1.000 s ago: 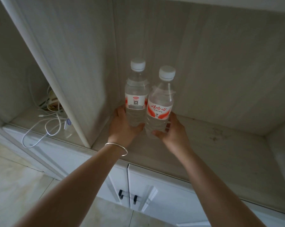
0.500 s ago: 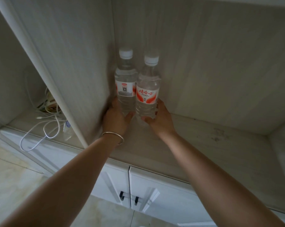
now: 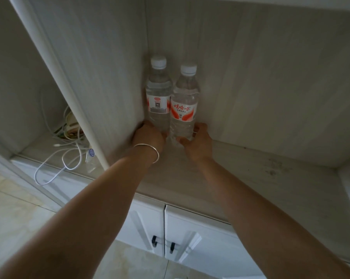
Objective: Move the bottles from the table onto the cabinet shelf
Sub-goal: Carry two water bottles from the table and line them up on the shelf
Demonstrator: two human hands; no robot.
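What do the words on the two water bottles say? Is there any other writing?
"娃哈哈" in red, on the label of the right bottle.
Small line under it: too small to read.
Left bottle: its label shows a code square and fine print, too blurred to read.
Small blue-capped thing in the next compartment: the mark is unreadable.
No other writing shows.
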